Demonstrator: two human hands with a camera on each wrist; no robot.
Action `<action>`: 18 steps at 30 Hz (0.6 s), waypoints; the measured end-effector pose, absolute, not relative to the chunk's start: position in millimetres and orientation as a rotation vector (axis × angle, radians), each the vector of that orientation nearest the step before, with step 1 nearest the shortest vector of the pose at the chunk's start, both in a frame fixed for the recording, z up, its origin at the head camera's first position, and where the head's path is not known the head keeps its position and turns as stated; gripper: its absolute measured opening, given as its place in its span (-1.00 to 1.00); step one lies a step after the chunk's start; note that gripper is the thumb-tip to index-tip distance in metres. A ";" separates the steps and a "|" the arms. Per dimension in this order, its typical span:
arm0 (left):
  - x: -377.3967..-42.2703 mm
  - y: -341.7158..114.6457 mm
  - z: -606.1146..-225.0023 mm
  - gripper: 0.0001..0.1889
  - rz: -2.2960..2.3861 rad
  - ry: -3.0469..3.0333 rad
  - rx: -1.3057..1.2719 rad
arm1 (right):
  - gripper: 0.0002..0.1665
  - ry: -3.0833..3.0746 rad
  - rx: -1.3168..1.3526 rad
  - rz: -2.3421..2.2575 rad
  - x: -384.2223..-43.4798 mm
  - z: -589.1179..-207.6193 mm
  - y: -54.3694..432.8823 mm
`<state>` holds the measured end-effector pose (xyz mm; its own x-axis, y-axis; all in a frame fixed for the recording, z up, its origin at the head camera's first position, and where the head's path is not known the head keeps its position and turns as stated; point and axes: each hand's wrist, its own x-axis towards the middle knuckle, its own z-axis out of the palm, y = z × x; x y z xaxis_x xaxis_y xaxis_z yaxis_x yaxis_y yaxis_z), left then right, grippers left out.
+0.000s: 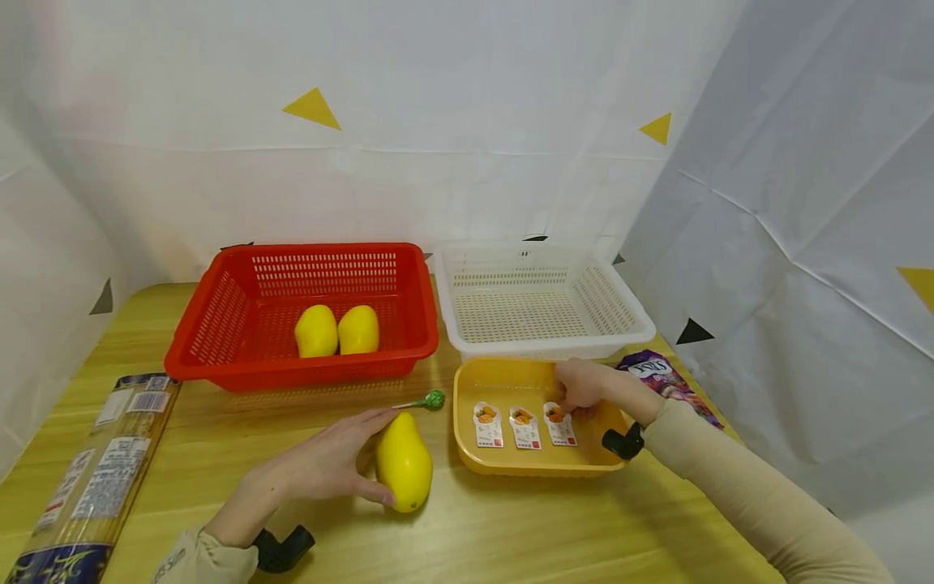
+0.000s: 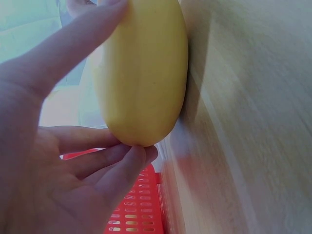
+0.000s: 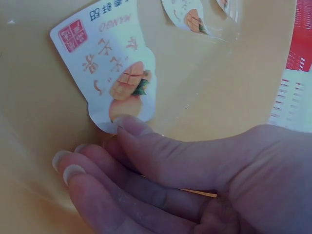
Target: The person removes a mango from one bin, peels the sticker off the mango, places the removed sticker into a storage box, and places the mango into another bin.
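Note:
A yellow mango (image 1: 404, 464) lies on the table at the front middle. My left hand (image 1: 321, 456) grips it, thumb at the near end and fingers at the far end; the left wrist view shows the mango (image 2: 144, 73) between thumb and fingertips. Inside the yellow tray (image 1: 511, 465), my right hand (image 1: 586, 383) pinches the top of the rightmost mango label (image 1: 562, 432) between thumb and forefinger. In the right wrist view this label (image 3: 105, 58) is tilted, with its lower end against or near the tray. Two similar labels (image 1: 488, 430) lie to its left.
A red basket (image 1: 212, 373) with two mangoes (image 1: 317, 332) stands at the back left, beside a white basket (image 1: 525, 347). A green-wrapped lollipop (image 1: 434, 399) lies between basket and tray. Noodle packs (image 1: 109, 470) lie far left, a purple snack bag (image 1: 664, 377) at right.

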<state>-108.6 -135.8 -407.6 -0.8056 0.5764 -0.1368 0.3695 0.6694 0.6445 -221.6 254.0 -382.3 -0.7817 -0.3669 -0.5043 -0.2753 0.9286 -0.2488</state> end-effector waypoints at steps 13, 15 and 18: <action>-108.3 -136.1 -406.2 0.22 0.860 2.560 0.728 | -0.85 2.507 -0.550 -0.270 -216.1 -365.0 260.1; -108.3 -135.9 -406.0 0.21 0.864 2.557 0.731 | -0.83 2.516 -0.566 -0.283 -213.4 -361.3 260.7; -108.1 -136.0 -405.9 0.21 0.870 2.556 0.741 | -0.77 2.542 -0.601 -0.298 -208.4 -354.3 260.9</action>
<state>-108.1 -136.0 -405.9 -0.8063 0.5732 -0.1462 0.3650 0.6766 0.6395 -208.4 260.9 -354.3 -0.7739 -0.4691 -0.4256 -0.3580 0.8782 -0.3170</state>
